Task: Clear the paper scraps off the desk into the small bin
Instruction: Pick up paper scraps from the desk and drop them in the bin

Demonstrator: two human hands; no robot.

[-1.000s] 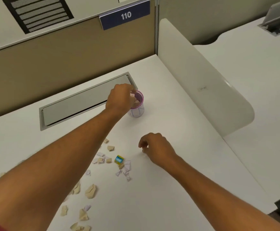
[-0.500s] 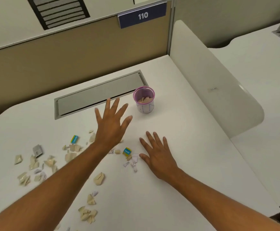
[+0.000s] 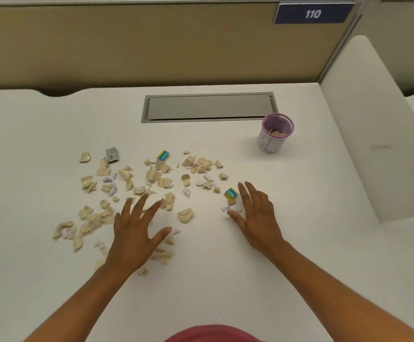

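Several tan and white paper scraps (image 3: 156, 177) lie scattered over the middle and left of the white desk (image 3: 225, 280). The small pink-rimmed bin (image 3: 273, 133) stands upright at the back right with a few tan scraps inside. My left hand (image 3: 137, 230) is spread flat, fingers straight, over scraps near the pile's front. My right hand (image 3: 256, 214) lies with straight fingers at the pile's right edge, beside a blue and yellow scrap (image 3: 230, 193) and small white bits (image 3: 235, 207). Neither hand holds anything.
A grey cable hatch (image 3: 208, 107) is set into the desk behind the scraps. A white side divider (image 3: 371, 134) stands right of the bin. A tan partition (image 3: 151, 45) with a "110" sign (image 3: 313, 13) closes the back.
My left hand has let go above the bin, opened, and come back down to the scraps. My right hand has straightened its fingers. The view has swung left, showing the whole pile.
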